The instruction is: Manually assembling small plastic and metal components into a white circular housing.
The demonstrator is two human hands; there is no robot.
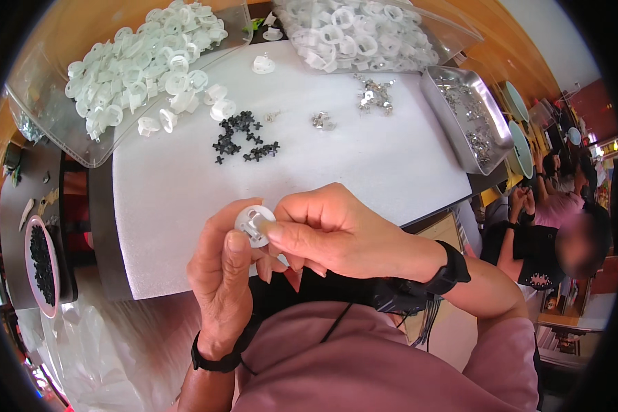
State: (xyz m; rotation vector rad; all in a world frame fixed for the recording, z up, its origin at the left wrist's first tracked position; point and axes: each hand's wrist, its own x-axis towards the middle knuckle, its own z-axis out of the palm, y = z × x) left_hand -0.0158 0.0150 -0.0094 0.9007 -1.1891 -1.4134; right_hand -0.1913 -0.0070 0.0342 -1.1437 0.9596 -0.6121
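Note:
A small white round plastic part [252,221] with slots in its face is held up over the near edge of the white mat. My left hand [216,278] grips it from the left, thumb on its lower edge and fingers behind. The thumb and forefinger of my right hand [340,230] are closed together against its right side; any tiny piece between those fingertips is hidden. Beyond my hands lie a heap of black cross-shaped pieces [237,130], a small cluster of metal pieces [321,121] and a larger cluster of shiny metal pieces [376,96].
A clear tray [89,154] spills white plastic parts onto the mat [178,178] at far left. Another clear bin [453,31] of them stands at the back. To the right is a metal tray [484,165]; at left, a pink bowl [50,305] of black pieces. A person [539,240] sits at right.

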